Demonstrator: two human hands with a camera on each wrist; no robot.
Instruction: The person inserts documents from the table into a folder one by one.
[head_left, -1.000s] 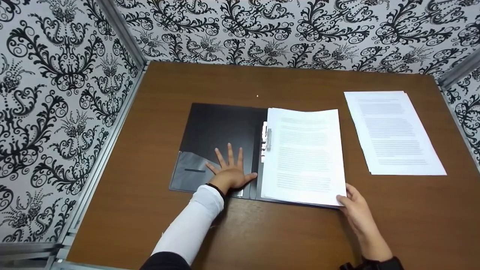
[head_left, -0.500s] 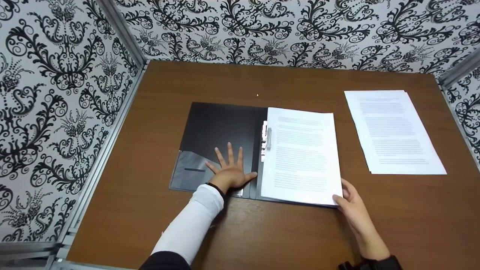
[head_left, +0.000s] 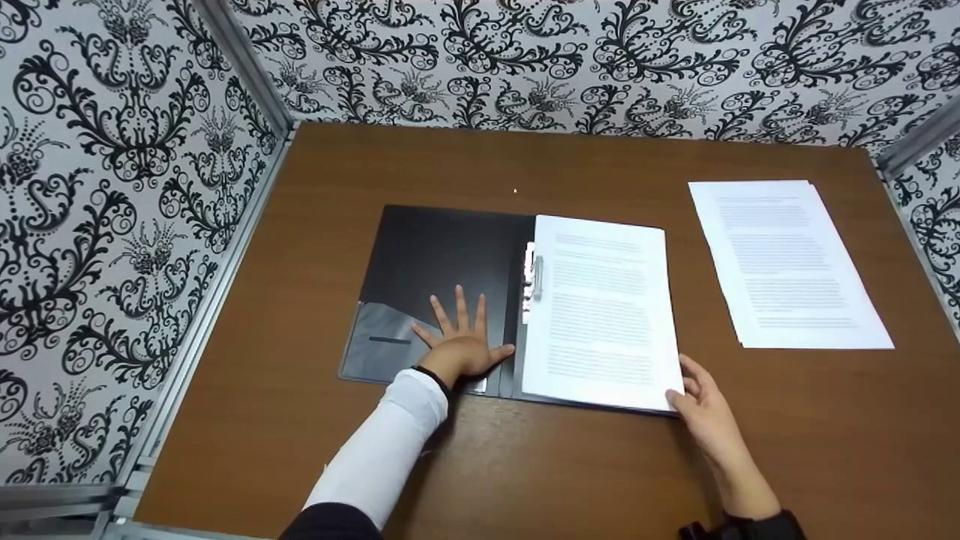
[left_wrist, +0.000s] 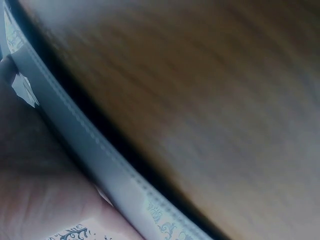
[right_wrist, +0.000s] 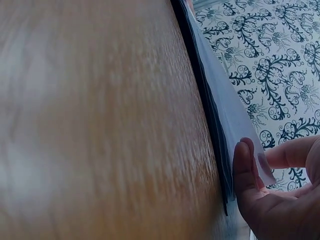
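Nearest us, at the lower edge of the head view, we see a white sleeve (head_left: pixel 386 442) on the left arm and a black band (head_left: pixel 750 526) round the right wrist, both above the brown wooden tabletop (head_left: pixel 540 480). Next we come to the right hand (head_left: pixel 709 411), its thumb and fingers pinching the lower right corner of the printed sheets (head_left: pixel 600 311); in the right wrist view we see thumb and finger on opposite faces of the paper, which stands slightly away from the dark cover beneath. The left hand (head_left: pixel 459 351) lies with its fingers spread wide on the inside of the left cover, holding nothing, partly over the grey corner pocket (head_left: pixel 367 356), its thumb pointing toward the spine. Both hands are at the open black binder (head_left: pixel 450 247), which lies near the middle of the tabletop with the printed sheets over its right half, beside a metal clip (head_left: pixel 538 277) along their left edge. Farther off to the right, apart from the binder, we find a second pile of printed pages (head_left: pixel 795 266), and beyond the binder a tiny white speck (head_left: pixel 515 191). Behind everything rises black-and-white scroll-patterned wallpaper (head_left: pixel 525 67).
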